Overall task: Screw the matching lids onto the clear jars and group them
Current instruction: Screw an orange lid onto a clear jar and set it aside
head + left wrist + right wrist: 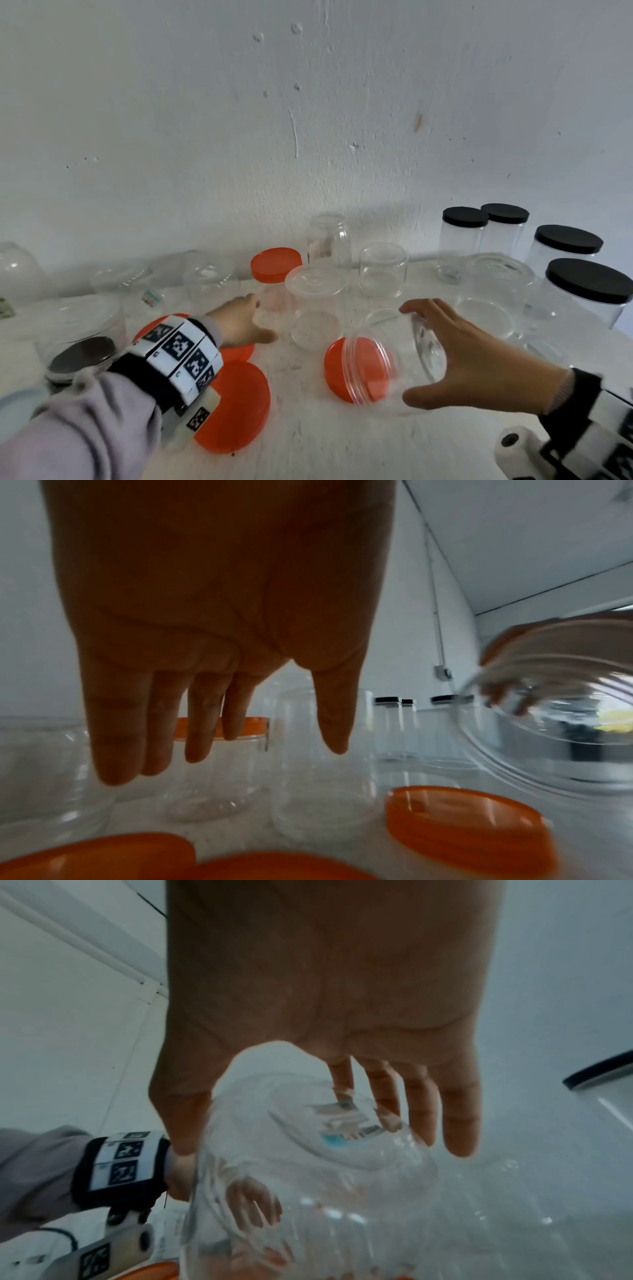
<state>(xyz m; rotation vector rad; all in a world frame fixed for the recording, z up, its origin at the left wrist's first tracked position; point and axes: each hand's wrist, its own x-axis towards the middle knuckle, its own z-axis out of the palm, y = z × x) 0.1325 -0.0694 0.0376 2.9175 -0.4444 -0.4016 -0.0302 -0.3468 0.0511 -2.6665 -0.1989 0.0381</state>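
Observation:
My right hand grips a wide clear jar by its base and holds it tilted above the table, mouth to the left. In the right wrist view the thumb and fingers of that hand spread round the jar. An orange lid lies on the table just behind the jar's mouth. My left hand reaches forward with straight fingers, close to a clear jar capped with an orange lid. Whether it touches that jar is unclear. A large orange lid lies under my left wrist.
Several black-lidded jars stand grouped at the back right. A jar with a clear lid and open clear jars fill the middle. More clear jars and a black lid sit at the left. The wall is close behind.

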